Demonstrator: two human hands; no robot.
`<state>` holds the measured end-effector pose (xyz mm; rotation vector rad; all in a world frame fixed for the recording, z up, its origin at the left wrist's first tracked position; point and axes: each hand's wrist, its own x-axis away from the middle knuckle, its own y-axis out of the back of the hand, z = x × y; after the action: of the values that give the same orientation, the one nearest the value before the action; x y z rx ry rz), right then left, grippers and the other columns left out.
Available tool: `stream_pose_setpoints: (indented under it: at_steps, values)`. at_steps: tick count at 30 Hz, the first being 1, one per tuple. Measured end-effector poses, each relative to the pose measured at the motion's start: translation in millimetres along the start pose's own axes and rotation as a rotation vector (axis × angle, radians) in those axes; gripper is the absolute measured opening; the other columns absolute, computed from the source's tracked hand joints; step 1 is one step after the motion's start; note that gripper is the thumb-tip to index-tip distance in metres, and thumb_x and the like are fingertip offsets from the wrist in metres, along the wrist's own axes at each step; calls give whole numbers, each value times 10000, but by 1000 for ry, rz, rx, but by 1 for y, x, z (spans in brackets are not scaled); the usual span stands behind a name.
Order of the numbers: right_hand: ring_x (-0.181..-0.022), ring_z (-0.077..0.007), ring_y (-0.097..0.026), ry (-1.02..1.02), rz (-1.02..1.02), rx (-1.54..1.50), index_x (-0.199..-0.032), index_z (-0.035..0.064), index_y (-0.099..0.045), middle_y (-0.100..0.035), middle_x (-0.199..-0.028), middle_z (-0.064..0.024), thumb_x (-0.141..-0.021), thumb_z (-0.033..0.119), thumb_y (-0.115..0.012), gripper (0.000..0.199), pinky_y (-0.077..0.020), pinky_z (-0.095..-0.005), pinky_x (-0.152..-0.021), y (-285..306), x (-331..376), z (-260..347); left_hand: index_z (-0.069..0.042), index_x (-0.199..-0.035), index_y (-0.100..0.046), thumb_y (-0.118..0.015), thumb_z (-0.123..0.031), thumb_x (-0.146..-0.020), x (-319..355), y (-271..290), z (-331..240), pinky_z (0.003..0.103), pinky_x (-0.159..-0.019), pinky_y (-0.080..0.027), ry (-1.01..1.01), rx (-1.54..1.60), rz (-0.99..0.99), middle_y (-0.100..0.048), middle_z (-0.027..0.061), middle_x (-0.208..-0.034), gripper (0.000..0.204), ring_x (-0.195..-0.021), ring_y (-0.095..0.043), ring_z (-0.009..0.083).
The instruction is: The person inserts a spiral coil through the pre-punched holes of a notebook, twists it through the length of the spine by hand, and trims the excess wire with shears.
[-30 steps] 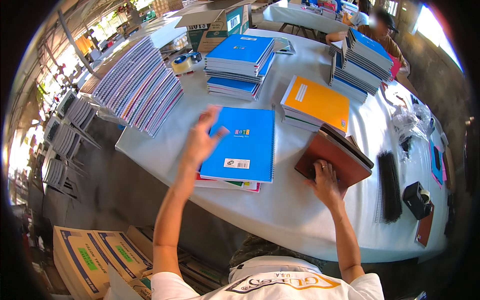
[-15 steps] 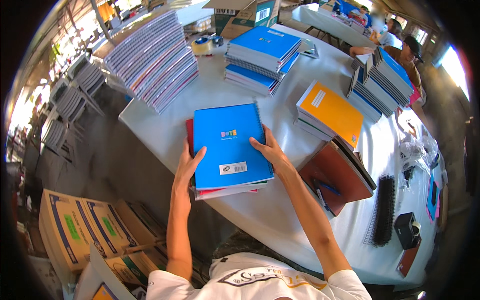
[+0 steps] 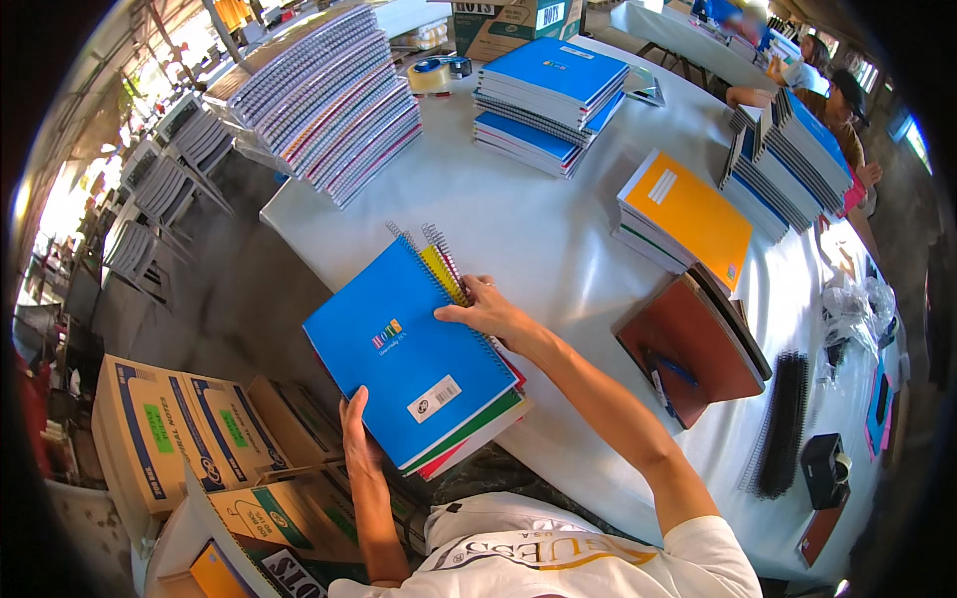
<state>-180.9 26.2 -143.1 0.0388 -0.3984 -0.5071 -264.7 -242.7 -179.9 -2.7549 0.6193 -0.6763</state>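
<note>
Blue-covered rectangular spiral notebook stack (image 3: pixel 404 349) sits across the near edge of the white-covered table (image 3: pixel 538 224), just ahead of the torso. Right hand (image 3: pixel 488 311) grips its coil side: thumb on blue cover, fingers curled by the coils. Left hand (image 3: pixel 357 424) touches the lower-left edge, fingers partly hidden; can't tell how closed. Long axis runs upper left to lower right, top end pointing upper left, coil edge facing upper right. Layers not squared: 1 yellow coil-bound notebook (image 3: pixel 439 271) peeks past the coils.

Just right of the right forearm: reddish-brown flat case (image 3: pixel 663 329), tilted, 1 blue pen (image 3: pixel 675 369) on it; blocks that side. Behind it, orange-topped notebook stack (image 3: pixel 688 204). Further right: black wire-coil bundle (image 3: pixel 780 424), black tape dispenser (image 3: pixel 825 470). Beyond: 2 more blue-topped stacks, 1 centre (image 3: pixel 550 80), 1 right (image 3: pixel 797 149). Upper left: tall leaning spiral-notebook pile (image 3: pixel 329 105). Lower left: brown cardboard boxes (image 3: pixel 150 439) beside the left forearm.
</note>
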Motion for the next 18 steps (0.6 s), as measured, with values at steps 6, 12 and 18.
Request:
stream_pose_setpoints:
  at_steps: [6,12,18]
  values:
    - [-1199,-280,-491,542,71,-266,-1380,-11,-346,-497,-1295,-192,-699,386,-843,931,-418,-396,-1020,15,58,74,-20,-1318,-429,-821,-233,-655,-10,22,-7,460,-913,-472,-412,30,59,-502,153,-1240,799,-1100,-516,274]
    - [-1266,-261,-441,640,109,-199,-1420,-3,-285,-472,-1326,-164,-644,397,-888,1061,-362,-399,-1082,50,47,59,-31,-1294,-516,-873,-346,-655,-41,8,-48,449,-970,-444,-849,-388,348,-530,127,-1261,797,-1103,-538,250]
    - [-1298,-278,-417,629,9,-323,-1450,34,-272,-456,-1370,-157,-607,307,-921,1098,-354,-422,-1096,36,42,41,-62,-1517,-108,-845,-555,-623,-67,-25,-40,444,-1116,-316,-707,-381,384,-291,152,-1508,1259,-1363,-324,267]
